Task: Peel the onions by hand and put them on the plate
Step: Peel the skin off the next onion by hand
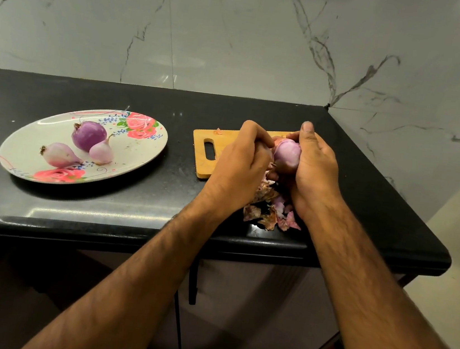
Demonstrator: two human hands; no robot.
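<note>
Grey-veined marble wall point(242, 29) was seen behind and to the right of a black countertop point(101, 210), under which a cabinet door point(249, 308) with a dark vertical handle was fitted.

On the left part of the countertop a floral plate point(137, 159) was laid, well apart from a wooden cutting board point(199, 152) set near the middle, its handle slot turned toward the plate. Much of the board was hidden by the hands.

Above the board's near edge the left hand point(242, 164) and the right hand point(315, 171) were brought together around the held onion point(287, 152). The bulb was cupped in the right hand, fingers wrapped behind it and the thumb raised above. The left hand's fingers were curled and closed on the bulb's left end; whether skin or flesh was pinched could not be told. The visible face of the held onion was smooth and pale purple.

Below the hands a pile of peelings point(270, 214) was heaped on the countertop, just beside the board.

Three peeled bulbs were lying on the plate: a large purple onion point(89, 135) toward the back, a pale onion point(60, 155) in front and left of it, and a small onion point(102, 153) touching the large one on its right.
</note>
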